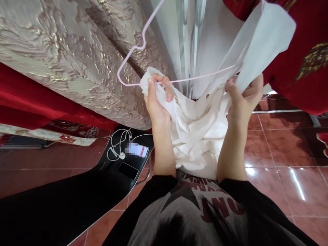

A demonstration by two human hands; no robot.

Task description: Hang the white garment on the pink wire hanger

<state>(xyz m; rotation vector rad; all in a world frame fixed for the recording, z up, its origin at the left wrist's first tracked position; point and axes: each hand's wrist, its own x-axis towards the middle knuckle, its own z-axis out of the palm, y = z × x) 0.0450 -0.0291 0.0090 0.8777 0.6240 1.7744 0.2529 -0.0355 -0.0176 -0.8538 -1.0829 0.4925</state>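
Observation:
A white garment (200, 130) hangs bunched between my two raised hands. My left hand (156, 99) is closed on a fold of the white cloth, right below the bottom wire of a thin pale pink hanger (143, 44). My right hand (242, 99) grips the other side of the garment, thumb on top, where the hanger wire runs into the cloth. A flap of the garment (263, 37) stands up above my right hand.
A gold-patterned curtain (77, 58) hangs at the left over red cloth (30, 102). Red fabric with gold embroidery (307, 58) is at the upper right. A black table (77, 198) bears a phone (137, 149) and white earphone cable (116, 147). Red glossy tiles (276, 164) cover the floor.

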